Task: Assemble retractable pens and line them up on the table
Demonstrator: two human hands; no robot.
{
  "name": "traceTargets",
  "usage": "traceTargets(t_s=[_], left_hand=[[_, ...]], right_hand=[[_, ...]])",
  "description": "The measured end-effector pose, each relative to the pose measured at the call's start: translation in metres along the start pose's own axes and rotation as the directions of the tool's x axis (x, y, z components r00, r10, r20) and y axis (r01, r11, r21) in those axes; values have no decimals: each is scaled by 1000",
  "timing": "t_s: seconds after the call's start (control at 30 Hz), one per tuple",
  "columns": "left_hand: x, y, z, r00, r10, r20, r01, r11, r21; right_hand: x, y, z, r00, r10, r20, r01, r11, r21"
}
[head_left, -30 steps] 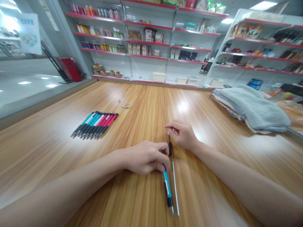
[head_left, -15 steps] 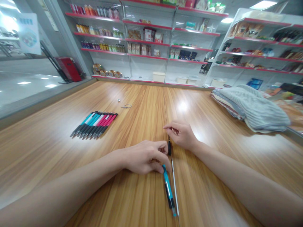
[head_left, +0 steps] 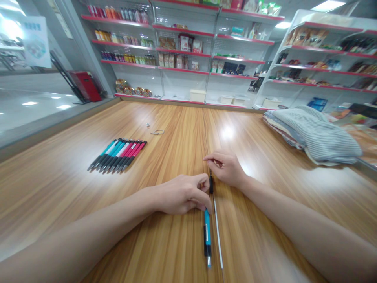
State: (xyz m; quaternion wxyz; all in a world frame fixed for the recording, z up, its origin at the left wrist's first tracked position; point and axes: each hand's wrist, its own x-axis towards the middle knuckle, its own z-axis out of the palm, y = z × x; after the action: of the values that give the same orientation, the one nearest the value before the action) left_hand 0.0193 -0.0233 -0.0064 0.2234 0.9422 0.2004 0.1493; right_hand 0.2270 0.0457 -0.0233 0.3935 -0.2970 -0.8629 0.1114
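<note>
My left hand (head_left: pixel 182 194) rests on the wooden table (head_left: pixel 147 236) with its fingers curled on the top end of a teal pen barrel (head_left: pixel 207 237) that lies pointing towards me. Right beside the barrel lies a thin white refill (head_left: pixel 218 236), and a small black pen part (head_left: pixel 211 183) sits by my left fingertips. My right hand (head_left: pixel 226 168) rests a little farther off with thumb and forefinger pinched on something too small to make out. A row of several teal and pink pens (head_left: pixel 119 154) lies to the left.
A stack of folded grey and striped cloths (head_left: pixel 315 133) lies at the right. Two small metal bits (head_left: pixel 156 131) lie beyond the pens. Shop shelves (head_left: pixel 182 51) with goods line the far wall, and a red case (head_left: pixel 85 85) stands at the left.
The teal barrel has swung under my left fingers, its near end moving left so it now lies straighter. My right hand has hardly moved.
</note>
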Motion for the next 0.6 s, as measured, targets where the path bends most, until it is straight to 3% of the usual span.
traceTargets(t_s=[0.6], left_hand=[[-1,1,2,1000,-2,-11,3,999,42]], right_hand=[[2,-1,0,999,41,21,-41,999,4]])
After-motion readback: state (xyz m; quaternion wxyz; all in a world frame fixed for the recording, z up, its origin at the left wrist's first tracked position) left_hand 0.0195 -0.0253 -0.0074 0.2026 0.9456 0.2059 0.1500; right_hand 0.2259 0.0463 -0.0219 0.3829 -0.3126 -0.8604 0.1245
